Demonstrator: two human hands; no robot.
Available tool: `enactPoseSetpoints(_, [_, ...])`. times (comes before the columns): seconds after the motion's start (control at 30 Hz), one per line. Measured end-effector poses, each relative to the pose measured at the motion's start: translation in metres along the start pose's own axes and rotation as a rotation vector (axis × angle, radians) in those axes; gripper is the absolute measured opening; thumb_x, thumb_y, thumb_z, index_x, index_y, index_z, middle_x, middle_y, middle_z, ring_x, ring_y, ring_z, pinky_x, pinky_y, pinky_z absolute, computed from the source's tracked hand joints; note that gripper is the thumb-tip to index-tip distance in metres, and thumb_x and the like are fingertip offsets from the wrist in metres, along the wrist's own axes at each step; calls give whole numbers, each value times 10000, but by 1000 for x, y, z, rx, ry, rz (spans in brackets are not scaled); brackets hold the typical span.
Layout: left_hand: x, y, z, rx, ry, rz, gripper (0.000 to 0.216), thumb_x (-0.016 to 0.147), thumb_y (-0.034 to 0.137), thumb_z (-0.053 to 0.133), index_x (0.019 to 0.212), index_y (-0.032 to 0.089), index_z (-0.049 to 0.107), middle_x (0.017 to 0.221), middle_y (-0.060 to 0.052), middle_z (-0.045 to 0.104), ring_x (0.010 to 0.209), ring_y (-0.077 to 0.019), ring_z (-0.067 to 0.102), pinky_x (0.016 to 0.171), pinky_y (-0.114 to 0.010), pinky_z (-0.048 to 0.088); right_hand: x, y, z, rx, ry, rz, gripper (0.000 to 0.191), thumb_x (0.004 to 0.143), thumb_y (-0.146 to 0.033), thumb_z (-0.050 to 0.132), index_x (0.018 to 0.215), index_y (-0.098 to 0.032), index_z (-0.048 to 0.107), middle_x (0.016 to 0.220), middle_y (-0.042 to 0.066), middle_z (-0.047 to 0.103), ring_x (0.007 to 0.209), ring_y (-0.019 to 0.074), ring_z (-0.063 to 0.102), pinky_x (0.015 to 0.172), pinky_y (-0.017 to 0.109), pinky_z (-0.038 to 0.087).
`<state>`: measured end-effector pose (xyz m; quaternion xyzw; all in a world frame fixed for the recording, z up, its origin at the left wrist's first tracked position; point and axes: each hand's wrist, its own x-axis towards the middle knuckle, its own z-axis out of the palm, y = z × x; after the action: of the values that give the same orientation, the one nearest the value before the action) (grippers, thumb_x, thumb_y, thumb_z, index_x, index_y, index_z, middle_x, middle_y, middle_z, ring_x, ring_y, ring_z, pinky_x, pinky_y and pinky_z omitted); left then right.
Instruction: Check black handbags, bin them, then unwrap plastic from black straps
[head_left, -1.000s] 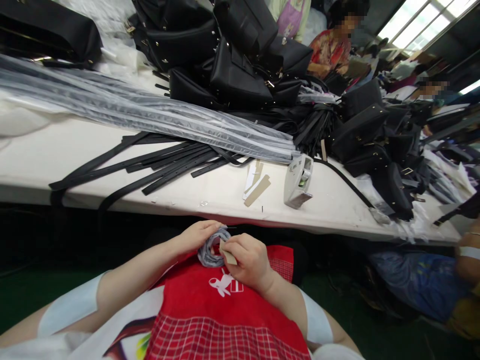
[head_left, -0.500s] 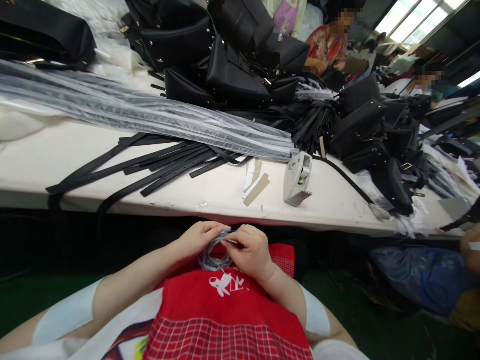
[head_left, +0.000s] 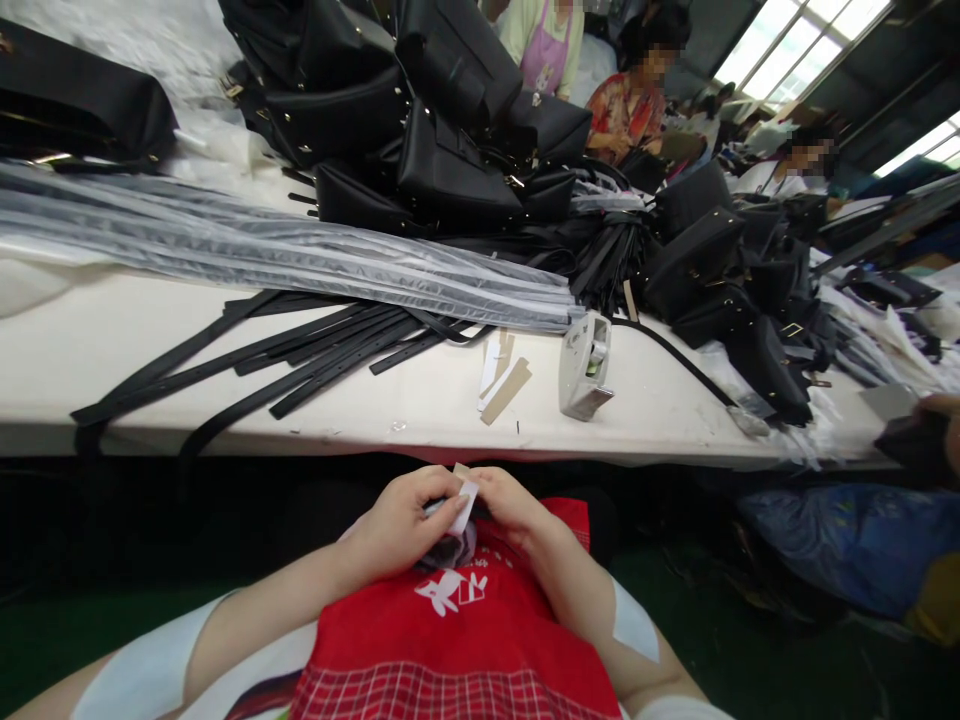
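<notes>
1. The left hand [head_left: 405, 525] sits below the tape dispenser [head_left: 583, 365] and to its left, off the table [head_left: 90, 350] and over a red apron [head_left: 450, 640]. Its fingers are curled in narrow, with the thumb and fingertips pinched on a small paper slip [head_left: 466, 498].
2. The right hand [head_left: 514, 505] is just beside the left, almost straight below the dispenser. Its fingers are bent tight, with the tips on the far side of the same slip, so both hands hold it.
3. A grey coiled strap [head_left: 452, 548] lies under the slip, between the two hands and against the apron. The hands hide most of it.
4. The dispenser stands near the table's front edge. Loose paper strips [head_left: 504, 375] lie just to its left.
5. Further left of the dispenser, long black straps [head_left: 300, 345] fan out across the table, some hanging over the edge.
6. Behind those straps, a bundle of clear plastic sleeves [head_left: 300, 260] stretches from the far left and ends close to the dispenser.
7. Black bags [head_left: 450, 150] are piled behind the dispenser, and more of them spread to its right.
8. Far right of the dispenser, a co-worker's hand [head_left: 946, 425] holds something dark at the picture's edge.
</notes>
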<state>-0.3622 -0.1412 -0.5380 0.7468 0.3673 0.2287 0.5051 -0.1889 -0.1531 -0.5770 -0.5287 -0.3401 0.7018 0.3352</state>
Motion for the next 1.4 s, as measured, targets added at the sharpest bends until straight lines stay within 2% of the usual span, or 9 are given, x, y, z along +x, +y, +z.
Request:
enactPoseSetpoints(0.23, [2, -4, 1, 63, 136, -133, 330, 878, 392, 454, 655, 198, 603, 828, -37, 544, 773, -169, 543, 734, -283, 437, -7, -7, 8, -166, 158, -272, 313, 680, -470, 719, 692, -157, 715, 638, 12, 638, 601, 134, 512, 590, 250, 410])
enactPoseSetpoints(0.4, [6, -9, 4, 40, 145, -172, 290, 854, 398, 494, 659, 201, 578, 714, -17, 577, 702, -175, 549, 683, -294, 420, -15, -17, -4, -102, 40, -181, 436, 795, -547, 577, 818, -146, 747, 695, 41, 674, 668, 155, 586, 628, 258, 446])
enactPoseSetpoints(0.57, [1, -4, 9, 112, 199, -160, 205, 843, 398, 518, 763, 210, 532, 768, -23, 605, 722, -184, 559, 691, -313, 422, -23, -28, -13, -217, -78, -192, 319, 671, -415, 745, 841, -145, 755, 779, 46, 715, 698, 165, 609, 705, 290, 471])
enactPoseSetpoints(0.8, [-2, -1, 15, 86, 184, -153, 309, 823, 391, 535, 1048, 200, 441, 858, -35, 620, 782, -199, 601, 744, -334, 451, -20, -32, -17, -386, -134, -92, 223, 701, -301, 695, 812, -116, 749, 713, 40, 717, 572, 136, 588, 577, 240, 449])
enactPoseSetpoints(0.97, [5, -8, -1, 34, -35, -229, 339, 724, 384, 639, 973, 166, 564, 855, -50, 662, 774, -215, 607, 723, -325, 454, -33, -29, -2, -870, 70, -407, 249, 794, -174, 538, 932, -192, 743, 883, 50, 733, 797, 185, 656, 770, 294, 488])
enactPoseSetpoints(1.1, [13, -16, -18, -461, -263, -396, 399, 676, 410, 722, 944, 126, 641, 832, -60, 696, 749, -201, 621, 702, -294, 471, -55, -28, 7, -1081, 13, -690, 429, 814, -171, 495, 1232, -160, 589, 1156, 104, 641, 1047, 207, 582, 952, 336, 450])
enactPoseSetpoints(1.23, [22, -8, -18, -757, -162, -412, 382, 697, 394, 721, 969, 133, 659, 895, -72, 701, 808, -197, 626, 729, -277, 477, -68, -28, 5, -1093, 36, -833, 643, 746, -134, 516, 1380, -133, 409, 1409, 128, 436, 1312, 233, 362, 1112, 420, 303])
enactPoseSetpoints(1.3, [27, -3, -13, -766, -109, -389, 339, 718, 414, 712, 917, 144, 666, 877, -64, 702, 800, -189, 628, 716, -264, 477, -69, -31, -1, -1054, 48, -877, 607, 741, -132, 524, 1344, -143, 455, 1374, 115, 481, 1295, 219, 391, 1111, 408, 308])
enactPoseSetpoints(1.4, [35, -1, -4, -798, -186, -401, 365, 686, 416, 756, 929, 164, 649, 867, -66, 721, 805, -212, 659, 746, -301, 495, -64, -47, -20, -945, 161, -899, 353, 810, -174, 522, 1148, -178, 623, 1166, 85, 633, 1103, 177, 558, 1000, 341, 425])
